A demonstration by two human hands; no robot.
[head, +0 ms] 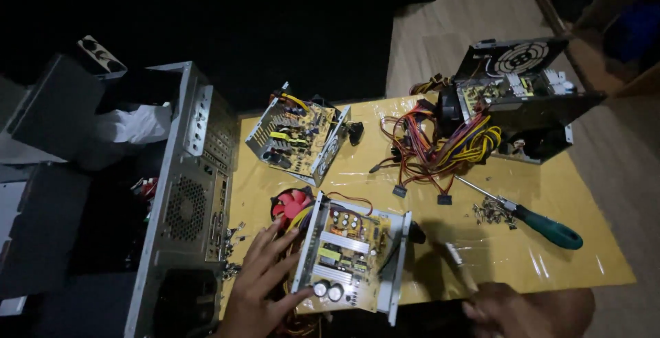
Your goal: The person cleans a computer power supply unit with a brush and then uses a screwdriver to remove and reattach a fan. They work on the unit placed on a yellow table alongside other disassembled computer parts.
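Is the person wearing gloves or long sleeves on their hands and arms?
No gloves. Both the left hand and the right hand are bare, with no rings or watch that I can see. No sleeve shows on the left wrist. The right hand is dim at the picture's edge, so its wrist is hard to tell.

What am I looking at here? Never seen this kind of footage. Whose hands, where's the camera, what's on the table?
There is one picture, taken by a camera on a person's head, looking down at their own bare hands. No robot is involved.

The yellow table holds opened computer power supplies. The nearest one sits in front of the person, circuit board showing, with a red fan beside it. The left hand rests open against its left side. The right hand is at the table's near edge; a blurred thin tool seems to stick out of it, but I cannot tell for sure.

Further back lie a second open supply, a third with a bundle of coloured wires, a green-handled screwdriver and a small pile of screws. A grey computer case stands at the left.
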